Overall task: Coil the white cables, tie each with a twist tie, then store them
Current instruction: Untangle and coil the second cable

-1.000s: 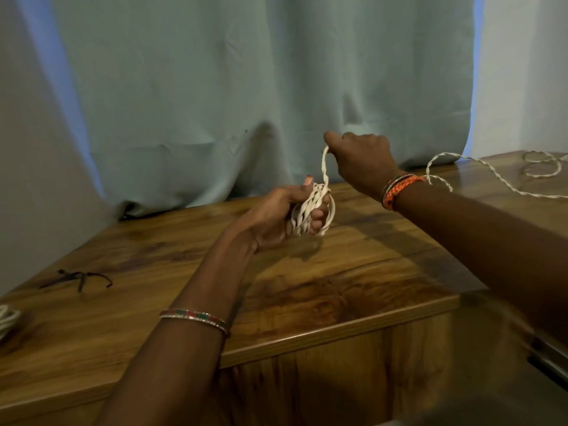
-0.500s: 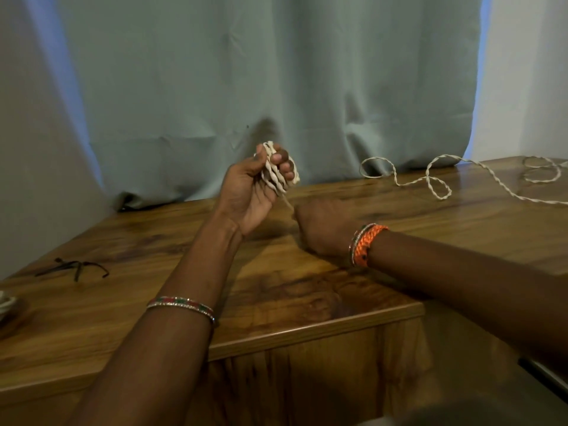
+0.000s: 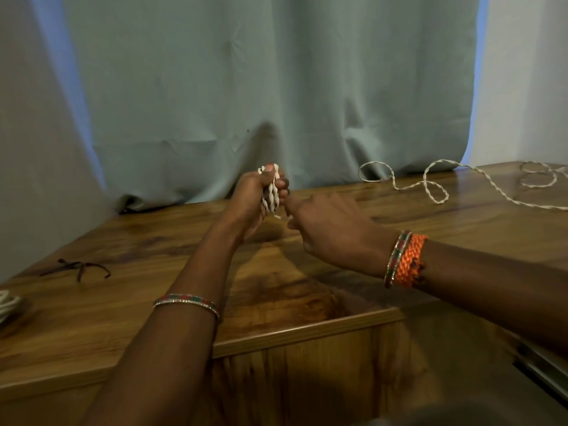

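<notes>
My left hand (image 3: pixel 256 193) is raised above the wooden table (image 3: pixel 159 302) and closed around a small coil of white twisted cable (image 3: pixel 271 192). A short free end of the cable sticks out under the coil. My right hand (image 3: pixel 330 232) is just right of the coil with its fingers apart. Its index finger points at the free end, and I see nothing held in it. A second white cable (image 3: pixel 430 186) lies loose in loops on the table at the far right. Dark twist ties (image 3: pixel 78 268) lie on the table at the left.
Another bundle of white cable (image 3: pixel 7 304) shows at the table's left edge. A grey-green curtain (image 3: pixel 276 87) hangs right behind the table. The table's front edge steps back on the right, with a lower wooden panel and a metal rail (image 3: pixel 541 370) below.
My right hand pulled a strand up from the coil, then dropped below it and let go. My left hand lifted the coil higher and turned it upright.
</notes>
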